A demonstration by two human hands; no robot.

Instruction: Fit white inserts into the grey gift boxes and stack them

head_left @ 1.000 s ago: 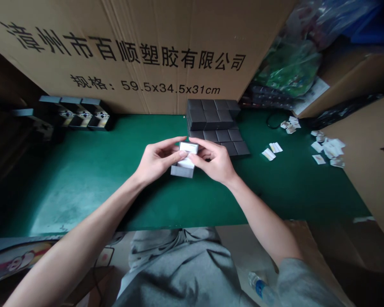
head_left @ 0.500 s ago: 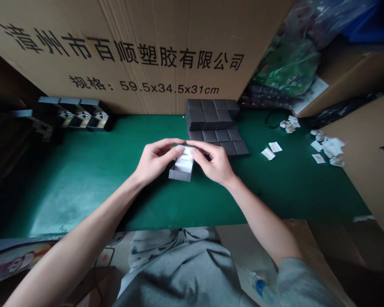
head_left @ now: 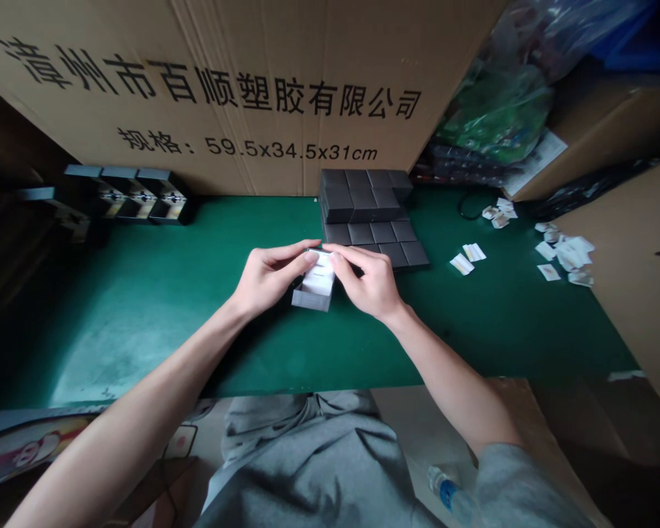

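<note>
A small dark grey box [head_left: 312,300] with a white insert [head_left: 317,277] inside sits between my two hands at the middle of the green table. My left hand [head_left: 272,277] grips its left side near the far end, thumb on the rim. On the other side my right hand [head_left: 368,280] holds the far right corner, its thumb close to the insert. The fingertips of both hands meet behind the box, and the box's far edge is partly hidden by them. Just beyond my right hand stands a stack of closed dark boxes [head_left: 363,198].
Open dark boxes [head_left: 143,196] stand in a row at the back left. Two small white cards [head_left: 462,264] lie to the right, with more white pieces [head_left: 572,253] near the table's right edge. A large printed carton [head_left: 225,95] walls off the back.
Almost nothing differs. Both hands keep their hold on the box, and the view has shifted very slightly.
</note>
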